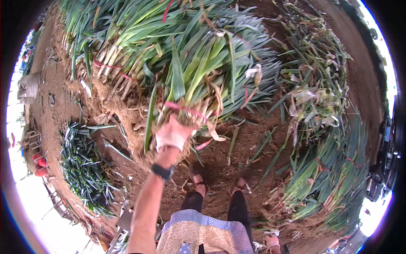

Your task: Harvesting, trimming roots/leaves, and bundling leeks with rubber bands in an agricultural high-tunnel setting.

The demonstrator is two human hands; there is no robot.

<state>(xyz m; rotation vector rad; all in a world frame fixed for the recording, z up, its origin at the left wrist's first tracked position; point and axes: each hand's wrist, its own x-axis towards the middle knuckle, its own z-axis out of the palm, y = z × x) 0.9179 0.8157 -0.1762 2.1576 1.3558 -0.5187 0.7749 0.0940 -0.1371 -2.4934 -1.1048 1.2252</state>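
My left hand, in a pale glove with a dark watch above it, grips a bundle of leeks at its root end. A pink-red tie runs round the stems just beyond my fingers. The green leaves fan away from me over the larger pile of leeks. Dry, pale leaves hang from the bundle. My right hand, also gloved, is low at the right beside my apron. Its fingers are curled, with a small whitish thing at them that I cannot make out.
Trimmed, wilted leaves are heaped at the right. Nearer on that side lie more tied leeks. A heap of dark green leaf ends lies at the left. Loose leaves litter the brown soil around my feet. Vehicles stand at the far right.
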